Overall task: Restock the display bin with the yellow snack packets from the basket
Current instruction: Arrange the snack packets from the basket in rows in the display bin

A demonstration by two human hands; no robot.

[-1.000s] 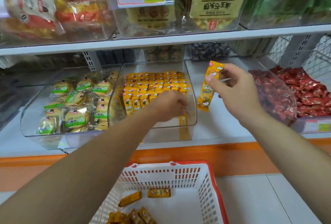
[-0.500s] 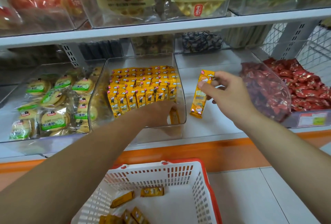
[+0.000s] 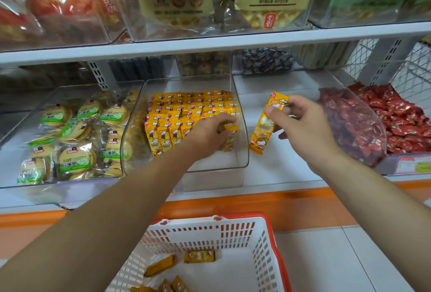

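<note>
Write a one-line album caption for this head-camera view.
A left hand reaches into the display bin of yellow packets; the right hand pinches another packet beside it, basket below.

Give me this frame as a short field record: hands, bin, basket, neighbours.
left: left hand inside the display bin, fingers curled on a front-row packet at the row's right end
right: right hand pinches a held packet, upright, outside the bin on its right
stock: stocked packets stand in rows at back and middle; front floor bare
basket: basket below the shelf, loose packets lying flat inside
neighbours: green-label biscuits in the left bin; red candies in the right
</note>
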